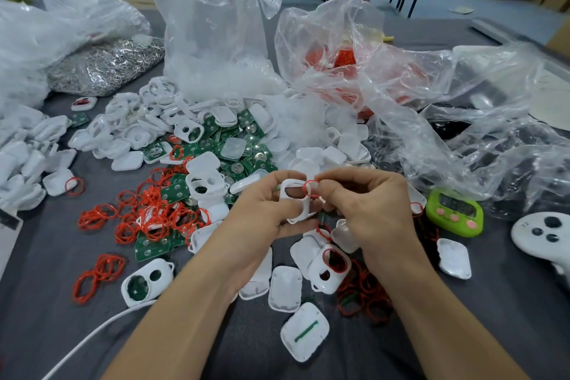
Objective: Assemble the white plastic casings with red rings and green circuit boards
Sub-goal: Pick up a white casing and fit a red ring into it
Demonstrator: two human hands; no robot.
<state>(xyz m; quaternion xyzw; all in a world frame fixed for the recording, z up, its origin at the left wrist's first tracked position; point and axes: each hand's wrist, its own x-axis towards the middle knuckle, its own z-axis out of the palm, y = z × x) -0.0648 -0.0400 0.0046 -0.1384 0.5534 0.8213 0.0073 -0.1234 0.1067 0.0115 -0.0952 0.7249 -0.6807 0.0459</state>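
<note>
My left hand [262, 213] grips a white plastic casing [294, 204] above the grey table, its open window facing me. My right hand [367, 207] pinches a red ring [310, 190] at the casing's upper right corner. Loose red rings [148, 213] lie in a heap to the left. Green circuit boards [240, 148] are piled behind my hands, among more white casings [132, 123]. A casing with a red ring fitted [330, 268] lies just below my right hand. Another casing holding a green board [145, 282] sits at lower left.
Clear plastic bags [216, 25] of parts stand behind the piles, one with red pieces [345, 59]. A green timer [453, 213] and a white controller [543, 234] lie at the right. A white cable [92, 336] runs across the lower left.
</note>
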